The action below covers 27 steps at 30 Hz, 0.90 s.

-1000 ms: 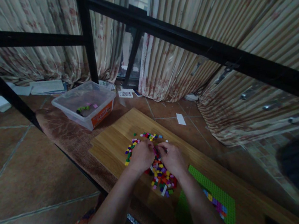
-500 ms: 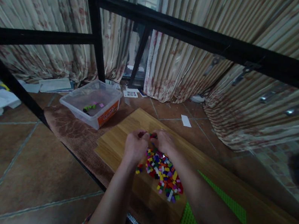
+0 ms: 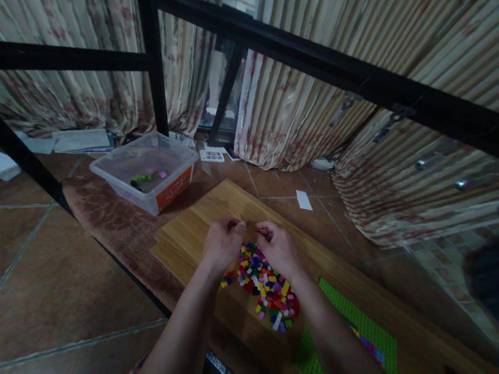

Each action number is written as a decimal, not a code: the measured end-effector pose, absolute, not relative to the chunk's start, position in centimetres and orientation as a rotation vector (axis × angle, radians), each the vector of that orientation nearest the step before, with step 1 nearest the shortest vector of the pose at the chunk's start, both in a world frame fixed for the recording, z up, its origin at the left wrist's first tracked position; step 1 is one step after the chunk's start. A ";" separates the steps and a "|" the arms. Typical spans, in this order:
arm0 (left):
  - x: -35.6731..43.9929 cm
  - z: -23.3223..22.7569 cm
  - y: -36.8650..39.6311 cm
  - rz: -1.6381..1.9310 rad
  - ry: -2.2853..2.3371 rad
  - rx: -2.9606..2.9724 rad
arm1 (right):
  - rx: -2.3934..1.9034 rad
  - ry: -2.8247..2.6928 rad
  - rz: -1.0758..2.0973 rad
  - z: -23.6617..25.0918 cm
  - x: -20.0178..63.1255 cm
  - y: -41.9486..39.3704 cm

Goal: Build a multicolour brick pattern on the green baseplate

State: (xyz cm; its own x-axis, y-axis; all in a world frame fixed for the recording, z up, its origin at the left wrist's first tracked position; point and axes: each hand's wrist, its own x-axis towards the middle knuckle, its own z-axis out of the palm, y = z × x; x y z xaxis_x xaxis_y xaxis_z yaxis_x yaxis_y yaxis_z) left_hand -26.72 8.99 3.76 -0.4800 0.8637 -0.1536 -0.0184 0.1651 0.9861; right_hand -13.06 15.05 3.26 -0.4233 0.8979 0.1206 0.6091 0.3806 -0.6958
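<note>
Head view: above the far edge of a heap of small multicoloured plastic bricks (image 3: 267, 286) on the pale wooden table (image 3: 195, 238), the left hand (image 3: 220, 245) and right hand (image 3: 278, 249) meet fingertip to fingertip, each grip pinched together, contents indistinguishable, beside a green studded baseplate (image 3: 350, 331).

No text can be read. The orange label (image 3: 171, 187) on the clear plastic box (image 3: 144, 171) and a QR-code card (image 3: 212, 156) behind it are too blurred.

The flat green studded baseplate (image 3: 364, 327) lies partly hidden under the right forearm; the small multicoloured plastic bricks (image 3: 266, 282) are too blurred to tell apart; whatever the curled fingers (image 3: 236, 226) pinch is too small to make out.
</note>
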 end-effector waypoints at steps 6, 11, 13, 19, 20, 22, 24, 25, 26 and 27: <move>-22.3 5.1 8.2 1.241 1.123 0.472 | -1.117 -1.412 1.260 4.3 -11.0 11.5; -20.2 6.2 7.3 1.263 0.780 0.279 | -1.039 -1.437 1.120 4.8 -9.4 9.2; -20.1 6.1 7.2 1.288 0.756 0.267 | -1.047 -1.464 1.054 4.8 -8.6 8.8; -19.2 5.4 7.6 1.383 0.917 0.439 | -1.147 -1.348 1.064 4.3 -6.8 7.9; -19.0 5.3 7.6 1.387 0.969 0.505 | -1.170 -1.323 1.064 4.1 -6.5 7.8; -18.5 5.2 7.6 1.359 1.040 0.641 | -1.203 -1.285 1.071 4.0 -6.1 7.4; -18.0 5.1 7.6 1.292 1.048 0.735 | -1.231 -1.250 1.079 4.0 -5.6 7.1; -17.8 5.1 7.5 1.255 1.040 0.770 | -1.250 -1.234 1.078 4.0 -5.3 6.9; -17.6 5.1 7.4 1.223 1.034 0.801 | -1.271 -1.221 1.074 4.1 -5.0 6.7; -17.3 5.2 7.3 1.201 1.032 0.833 | -1.292 -1.211 1.069 4.1 -4.7 6.6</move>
State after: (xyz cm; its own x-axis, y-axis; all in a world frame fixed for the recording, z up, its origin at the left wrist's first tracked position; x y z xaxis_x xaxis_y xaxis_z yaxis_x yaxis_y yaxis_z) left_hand -17.35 7.34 5.18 0.0468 0.9821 -0.1826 -0.3283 0.1877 0.9257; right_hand -4.68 6.56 4.14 0.0991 0.9944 0.0377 0.0862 0.0292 -0.9958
